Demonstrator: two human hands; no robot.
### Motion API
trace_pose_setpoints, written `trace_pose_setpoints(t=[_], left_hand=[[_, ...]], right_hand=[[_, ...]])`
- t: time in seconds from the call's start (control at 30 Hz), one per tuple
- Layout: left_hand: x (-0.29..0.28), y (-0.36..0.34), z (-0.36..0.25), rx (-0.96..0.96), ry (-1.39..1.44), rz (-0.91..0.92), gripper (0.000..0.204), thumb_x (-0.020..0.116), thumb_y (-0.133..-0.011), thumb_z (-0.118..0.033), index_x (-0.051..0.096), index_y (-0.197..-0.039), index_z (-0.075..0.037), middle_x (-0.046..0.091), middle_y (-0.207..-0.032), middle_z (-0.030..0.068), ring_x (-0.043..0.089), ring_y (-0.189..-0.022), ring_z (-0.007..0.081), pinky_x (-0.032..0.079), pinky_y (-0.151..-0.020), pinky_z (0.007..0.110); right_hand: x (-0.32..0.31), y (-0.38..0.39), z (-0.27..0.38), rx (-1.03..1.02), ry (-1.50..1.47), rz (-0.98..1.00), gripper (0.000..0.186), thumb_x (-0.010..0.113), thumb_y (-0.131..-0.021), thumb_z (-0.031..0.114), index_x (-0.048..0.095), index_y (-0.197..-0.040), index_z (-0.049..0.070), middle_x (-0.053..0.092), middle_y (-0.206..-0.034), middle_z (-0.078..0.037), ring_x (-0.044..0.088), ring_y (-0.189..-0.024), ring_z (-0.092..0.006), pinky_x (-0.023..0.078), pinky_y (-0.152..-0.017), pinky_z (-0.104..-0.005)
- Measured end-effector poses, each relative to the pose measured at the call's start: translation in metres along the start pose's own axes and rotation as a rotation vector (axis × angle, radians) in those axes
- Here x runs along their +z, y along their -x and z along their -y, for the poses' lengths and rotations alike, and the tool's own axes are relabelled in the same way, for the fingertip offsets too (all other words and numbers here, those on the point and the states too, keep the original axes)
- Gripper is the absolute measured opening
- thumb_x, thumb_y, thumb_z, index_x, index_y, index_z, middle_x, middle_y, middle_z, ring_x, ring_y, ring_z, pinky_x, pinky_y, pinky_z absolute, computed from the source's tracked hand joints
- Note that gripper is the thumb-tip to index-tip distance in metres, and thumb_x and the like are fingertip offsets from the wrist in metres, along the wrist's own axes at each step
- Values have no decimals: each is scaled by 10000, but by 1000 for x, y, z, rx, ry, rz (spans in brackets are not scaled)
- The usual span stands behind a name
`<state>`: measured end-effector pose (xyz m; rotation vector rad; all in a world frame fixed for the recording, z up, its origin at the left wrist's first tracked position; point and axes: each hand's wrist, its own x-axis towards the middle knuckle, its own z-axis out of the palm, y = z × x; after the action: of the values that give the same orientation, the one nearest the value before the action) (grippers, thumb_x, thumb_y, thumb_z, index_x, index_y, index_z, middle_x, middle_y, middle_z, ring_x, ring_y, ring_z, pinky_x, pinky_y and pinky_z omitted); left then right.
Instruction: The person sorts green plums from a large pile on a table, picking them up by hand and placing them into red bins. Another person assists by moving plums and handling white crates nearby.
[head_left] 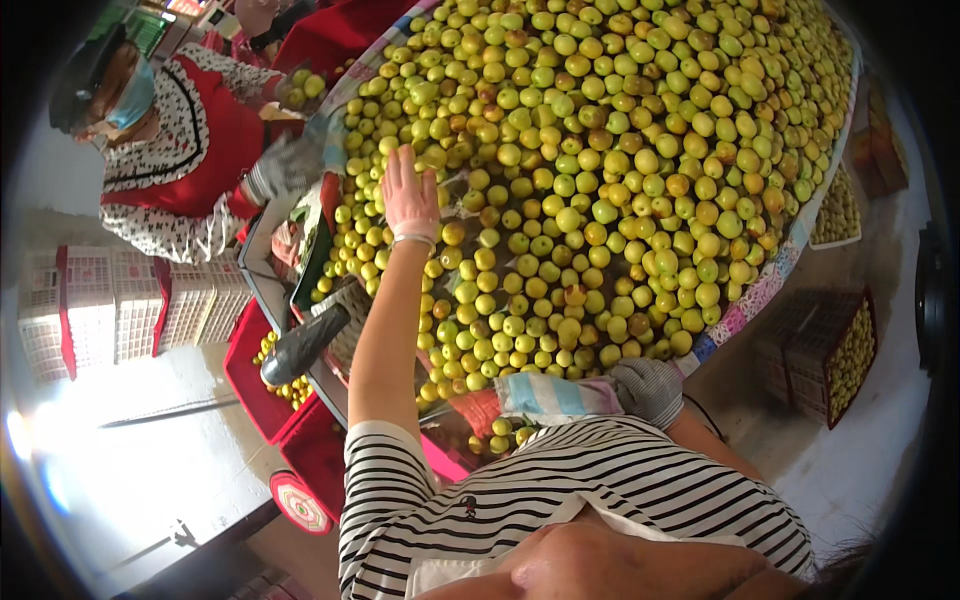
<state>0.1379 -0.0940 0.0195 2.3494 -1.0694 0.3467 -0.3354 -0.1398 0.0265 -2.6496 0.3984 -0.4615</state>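
Yellow-green fruit (680, 175) lies heaped under the left hand (411, 206) and far to its right. Left of that hand is a co-worker (165, 175) in a red apron (207, 155). Striped cloth (555, 396) borders the heap beside the right hand (648, 391), gloved in grey; whether it grips, I cannot tell. The left hand spreads flat, fingers extended.
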Motion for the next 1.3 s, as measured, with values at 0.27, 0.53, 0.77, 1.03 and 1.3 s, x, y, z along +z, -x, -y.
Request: trace_pose_setpoints(t=[0.27, 0.53, 0.77, 1.03, 1.3], left_hand=[[46, 14, -4, 84, 148, 10, 379, 630, -894, -224, 579, -1259, -134, 615, -1196, 110, 574, -1094, 344, 484, -917, 436], [0, 100, -9, 45, 41, 48, 377, 735, -790, -277, 643, -1117, -114, 607, -1061, 105, 564, -1045, 328, 379, -1061, 463], [-53, 175, -38, -422, 894, -336, 417, 743, -829, -72, 561, -1197, 3, 510, -1074, 40, 551, -951, 126, 473, -846, 251], [-142, 215, -49, -575, 1294, -286, 419, 692, -900, -86, 510, -1271, -18, 578, -1169, 69, 558, -996, 122, 473, -868, 247], [-164, 280, -34, -739, 1254, -377, 400, 619, -958, -272, 489, -1281, -75, 592, -960, 34, 580, -753, 100, 490, -594, 227]], right_hand=[[8, 9, -4, 14, 11, 27, 279, 709, -725, 200, 666, -995, 148, 657, -1018, -42, 653, -867, -237, 530, -752, -361], [-2, -5, 3, -69, 20, -20, 191, 668, -768, 163, 678, -948, 97, 662, -937, -62, 648, -785, -244, 529, -701, -356], [0, -3, 4, -19, -15, 11, 171, 642, -770, 119, 691, -927, 70, 677, -936, -89, 653, -791, -274, 533, -718, -376], [0, -8, 8, -29, -14, 6, 129, 617, -813, 132, 691, -901, 73, 681, -938, -92, 666, -784, -280, 535, -723, -376], [3, -3, 2, -34, -3, 78, 146, 592, -843, 133, 674, -953, 83, 663, -973, -101, 655, -856, -307, 524, -735, -396]])
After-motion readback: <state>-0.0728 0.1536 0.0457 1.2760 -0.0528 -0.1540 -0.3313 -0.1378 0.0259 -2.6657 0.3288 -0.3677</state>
